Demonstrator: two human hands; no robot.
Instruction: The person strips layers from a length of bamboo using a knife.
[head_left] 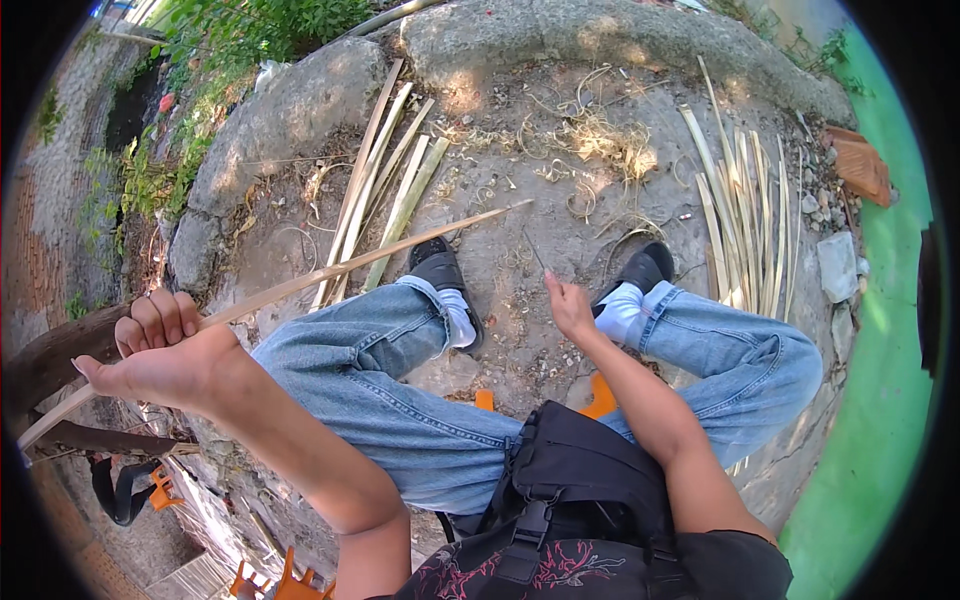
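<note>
From close above, the head-worn fisheye faces down over jeans [345,360] onto ground [540,365].

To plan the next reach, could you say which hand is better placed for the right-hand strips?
Right hand, probably: though holding a thin tool, it's nearer those strips than the left hand.

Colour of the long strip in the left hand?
The strip is pale tan; head view shows it.

Thin tool [536,251] partly hidden by right grip [571,308].
</note>
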